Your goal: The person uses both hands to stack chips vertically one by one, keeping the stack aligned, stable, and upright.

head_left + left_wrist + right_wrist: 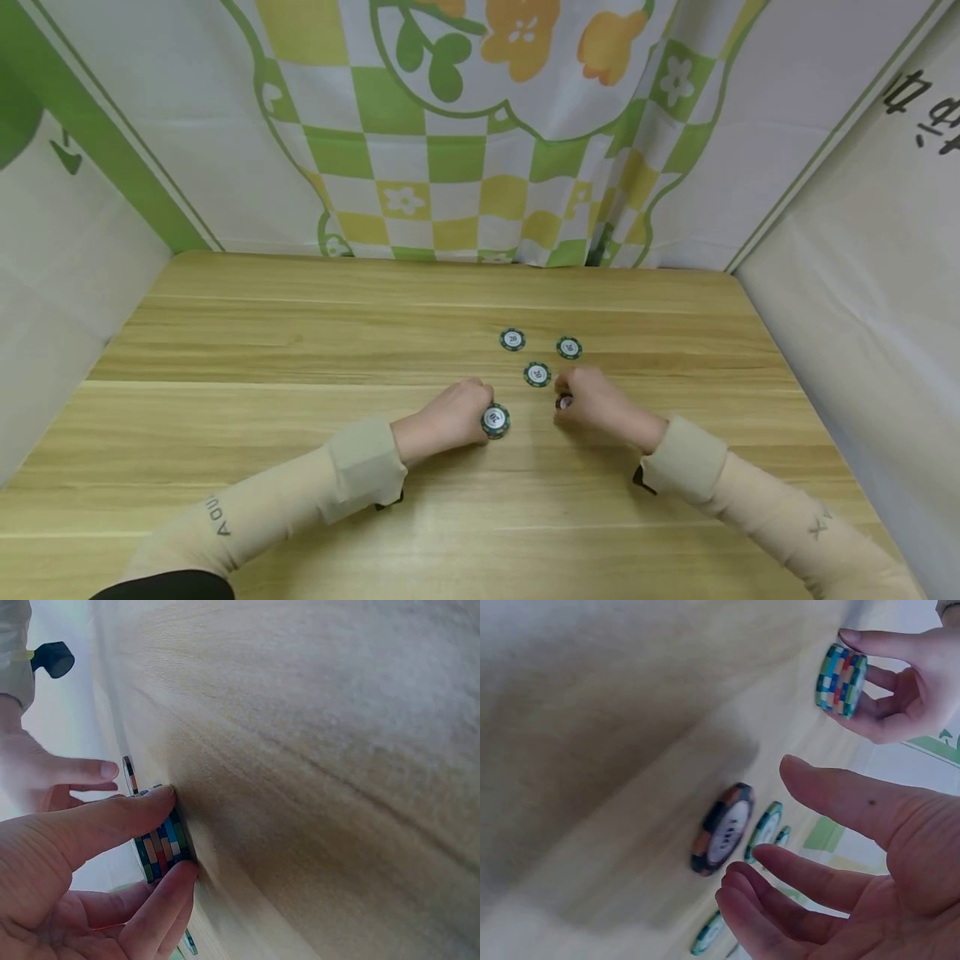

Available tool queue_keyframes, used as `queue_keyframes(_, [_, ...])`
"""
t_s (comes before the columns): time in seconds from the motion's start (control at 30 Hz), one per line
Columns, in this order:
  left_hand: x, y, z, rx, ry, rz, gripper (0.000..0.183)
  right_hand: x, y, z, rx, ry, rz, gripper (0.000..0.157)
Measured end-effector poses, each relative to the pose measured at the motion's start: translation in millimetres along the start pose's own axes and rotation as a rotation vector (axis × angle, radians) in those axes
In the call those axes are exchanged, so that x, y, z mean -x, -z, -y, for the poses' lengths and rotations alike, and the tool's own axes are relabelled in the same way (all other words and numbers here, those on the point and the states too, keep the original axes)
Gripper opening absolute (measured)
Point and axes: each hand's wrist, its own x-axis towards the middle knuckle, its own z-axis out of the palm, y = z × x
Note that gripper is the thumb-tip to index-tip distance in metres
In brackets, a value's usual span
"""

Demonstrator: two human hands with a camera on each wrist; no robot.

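My left hand [448, 415] grips a short stack of poker chips [495, 420] between thumb and fingers. In the left wrist view the stack's striped edges [162, 844] show green, blue, red and tan bands, close against the wood. The top chip is green with a white centre. Opposite it, my right hand [600, 408] is over a single dark poker chip [565, 402] with orange edge marks. The right wrist view shows this chip [724, 829] lying on the table by the fingertips, with thumb and fingers [810, 859] spread apart and nothing between them.
Beyond the hands lie three loose green poker chips: one at the back left [513, 339], one at the back right [569, 347] and one nearer [537, 374]. The wooden table [262, 333] meets a patterned curtain [465, 192] at its far edge.
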Motion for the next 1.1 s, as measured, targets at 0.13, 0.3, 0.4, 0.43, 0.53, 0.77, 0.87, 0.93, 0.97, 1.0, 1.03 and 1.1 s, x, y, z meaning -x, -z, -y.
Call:
queue_keyframes(0.13, [-0.3,-0.1,-0.2,0.024,0.01,0.004,0.026,2,-2.8,-5,0.043,0.007,-0.019,0.033])
queue_keyframes(0.3, [0.4,-0.2,-0.5,0.047,0.017,0.011,0.025,2,-5.9,-9,0.053,-0.004,-0.028,0.028])
queue_keyframes(0.4, [0.6,0.5,-1.1,0.038,0.013,0.012,0.025,2,-7.1,-10,0.053,-0.012,-0.028,0.024])
queue_keyframes(0.43, [0.7,0.8,-1.4,0.033,0.012,0.011,0.025,2,-7.2,-10,0.05,-0.011,-0.03,0.023])
queue_keyframes(0.53, [1.1,1.9,-2.2,0.025,0.012,0.01,0.025,1,-7.3,-11,0.041,-0.011,-0.038,0.022])
queue_keyframes(0.77, [1.1,1.4,-1.8,0.015,0.021,0.008,0.026,-1,-6.1,-12,0.025,-0.032,-0.019,0.026])
queue_keyframes(0.87, [1.1,1.9,-2.0,0.01,0.022,0.006,0.026,-1,-4.9,-12,0.024,-0.039,-0.016,0.026])
queue_keyframes(0.93, [1.4,2.4,-2.3,0.01,0.021,0.005,0.026,-1,-3.7,-10,0.024,-0.037,-0.021,0.028])
queue_keyframes(0.97, [1.7,2.4,-2.5,0.015,0.021,0.006,0.026,-1,-3.2,-10,0.023,-0.033,-0.023,0.028])
queue_keyframes(1.0, [1.8,2.4,-2.6,0.017,0.022,0.007,0.026,0,-2.8,-10,0.02,-0.027,-0.026,0.028])
queue_keyframes(1.03, [2.0,2.4,-2.8,0.018,0.024,0.01,0.026,0,-2.6,-10,0.013,-0.016,-0.029,0.027])
queue_keyframes(1.1, [2.3,2.3,-3.0,0.022,0.023,0.012,0.026,0,-2.2,-10,-0.005,-0.001,-0.031,0.021])
